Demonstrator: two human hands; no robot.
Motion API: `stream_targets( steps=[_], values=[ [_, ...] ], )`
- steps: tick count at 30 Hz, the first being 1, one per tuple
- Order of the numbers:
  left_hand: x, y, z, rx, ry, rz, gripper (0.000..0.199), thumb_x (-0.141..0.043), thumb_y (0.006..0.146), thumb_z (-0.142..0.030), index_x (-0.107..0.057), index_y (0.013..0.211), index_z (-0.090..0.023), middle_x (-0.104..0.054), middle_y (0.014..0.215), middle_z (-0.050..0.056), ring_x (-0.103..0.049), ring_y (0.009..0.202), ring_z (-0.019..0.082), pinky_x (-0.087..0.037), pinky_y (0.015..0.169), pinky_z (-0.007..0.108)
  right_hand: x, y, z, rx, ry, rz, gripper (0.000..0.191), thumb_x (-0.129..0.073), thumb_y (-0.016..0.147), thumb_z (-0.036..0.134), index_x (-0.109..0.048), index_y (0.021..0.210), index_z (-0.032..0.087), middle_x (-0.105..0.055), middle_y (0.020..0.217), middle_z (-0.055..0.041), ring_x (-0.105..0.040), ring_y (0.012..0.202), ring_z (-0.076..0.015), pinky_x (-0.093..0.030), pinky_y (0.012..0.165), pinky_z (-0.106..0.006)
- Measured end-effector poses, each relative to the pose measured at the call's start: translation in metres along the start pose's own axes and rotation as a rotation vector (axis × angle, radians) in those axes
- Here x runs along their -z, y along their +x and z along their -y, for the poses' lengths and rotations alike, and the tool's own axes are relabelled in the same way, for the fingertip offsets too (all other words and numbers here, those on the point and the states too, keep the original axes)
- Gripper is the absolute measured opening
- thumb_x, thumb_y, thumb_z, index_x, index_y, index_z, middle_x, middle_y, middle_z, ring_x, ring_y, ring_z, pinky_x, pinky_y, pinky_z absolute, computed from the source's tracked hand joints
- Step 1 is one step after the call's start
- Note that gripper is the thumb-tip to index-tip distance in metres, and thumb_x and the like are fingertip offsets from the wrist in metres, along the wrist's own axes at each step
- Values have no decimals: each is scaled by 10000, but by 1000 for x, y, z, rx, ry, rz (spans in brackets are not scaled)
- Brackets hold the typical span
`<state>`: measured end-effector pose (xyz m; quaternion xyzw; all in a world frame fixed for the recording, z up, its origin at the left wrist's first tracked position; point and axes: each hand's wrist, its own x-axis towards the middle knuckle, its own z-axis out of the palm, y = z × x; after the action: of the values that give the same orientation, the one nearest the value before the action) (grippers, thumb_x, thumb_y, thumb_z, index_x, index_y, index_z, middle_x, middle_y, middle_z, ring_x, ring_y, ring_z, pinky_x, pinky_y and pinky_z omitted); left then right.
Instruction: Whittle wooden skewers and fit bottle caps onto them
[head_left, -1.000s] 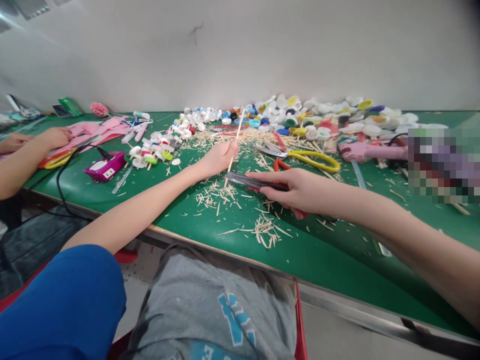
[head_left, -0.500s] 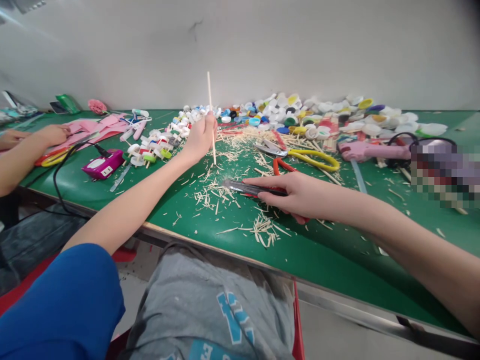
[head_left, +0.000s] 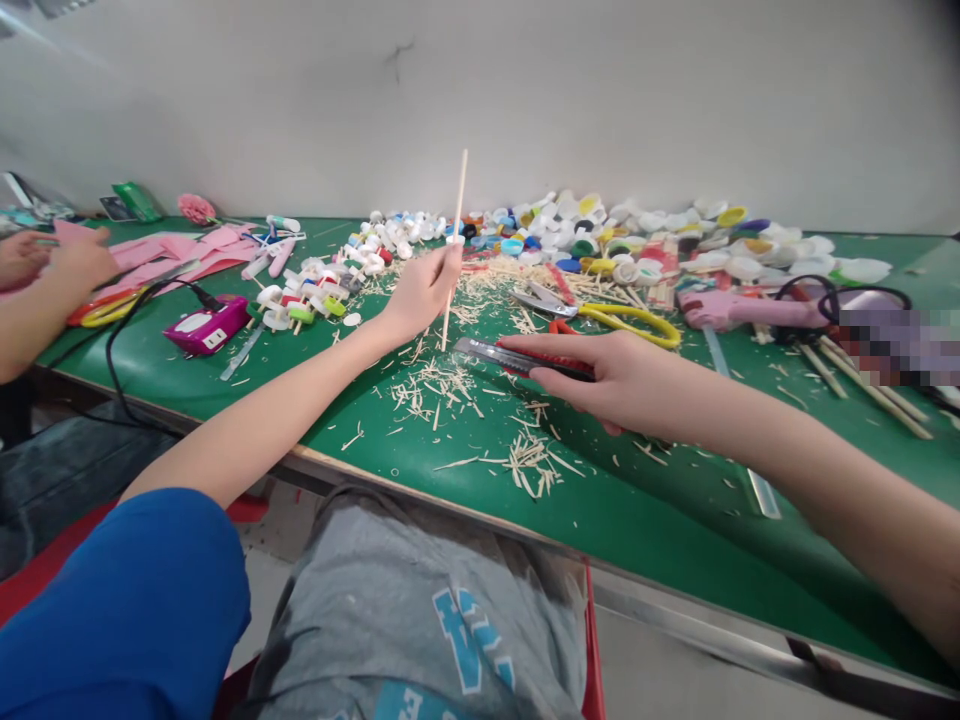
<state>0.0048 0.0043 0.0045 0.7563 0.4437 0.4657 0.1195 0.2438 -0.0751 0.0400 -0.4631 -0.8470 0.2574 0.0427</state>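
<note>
My left hand [head_left: 421, 290] grips a thin wooden stick [head_left: 461, 190], held nearly upright with its lower tip close to the green table. In my right hand [head_left: 600, 380] is a utility knife [head_left: 517, 357], its blade pointing left toward the stick's lower end, a small gap apart. Wood shavings [head_left: 435, 390] lie scattered under both hands, with another small heap [head_left: 531, 465] nearer the table's front edge. Just beyond my right hand lie yellow-handled scissors [head_left: 630, 320] and a red-handled tool [head_left: 561, 327], partly hidden by that hand.
Many bottle caps [head_left: 555, 225] are piled along the wall. A pink glue gun [head_left: 750, 308] lies at right near wooden sticks [head_left: 877, 390]. At left are a magenta box [head_left: 208, 328] with a black cable and another person's hands [head_left: 79, 262] holding pink material.
My left hand has shifted right with the stick, which now leans slightly right. My right hand and the knife have moved slightly up and right. The other person's hands have lifted some pink material.
</note>
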Motion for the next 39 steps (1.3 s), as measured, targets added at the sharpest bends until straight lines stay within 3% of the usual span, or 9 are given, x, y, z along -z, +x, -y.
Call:
stream_targets(
  steps=[8,15,25,32,39],
  values=[
    [-4,-2,-1,6,4,17,535,-291,914,-602,-360,573,-195,-392,453,-34,-397,464,70,-339,531,253,-2,2,-5,81,-197,-126,554,-391,910,467,-439,1436,302,-489,520,41,-362,412,-42,-249,490,-189],
    [-6,-3,-1,18,-39,28,523,-319,912,-587,-365,567,-196,-404,452,-37,-390,440,63,-330,502,249,-8,4,-7,117,-322,-152,520,-355,918,476,-417,1428,398,-562,657,22,-385,479,-44,-239,527,-188],
    [-7,-7,-11,28,-41,-41,535,-241,912,-626,-371,611,-203,-410,456,-31,-441,467,72,-363,518,244,-6,4,-5,65,-242,-166,548,-371,911,466,-432,1437,325,-523,569,36,-361,441,-42,-260,513,-191],
    [-10,-10,-23,19,-39,-134,550,-151,917,-625,-427,688,-207,-434,489,-19,-451,477,76,-392,548,244,-6,4,-8,55,-226,-165,531,-382,919,469,-428,1434,347,-520,550,46,-368,421,-38,-274,501,-179],
    [-11,-11,-20,6,41,-79,612,-115,890,-666,-502,785,-204,-491,540,-8,-484,505,81,-382,561,244,-8,1,-1,90,-82,-164,558,-400,917,465,-432,1443,283,-531,570,32,-402,454,-44,-303,502,-177]
  ],
)
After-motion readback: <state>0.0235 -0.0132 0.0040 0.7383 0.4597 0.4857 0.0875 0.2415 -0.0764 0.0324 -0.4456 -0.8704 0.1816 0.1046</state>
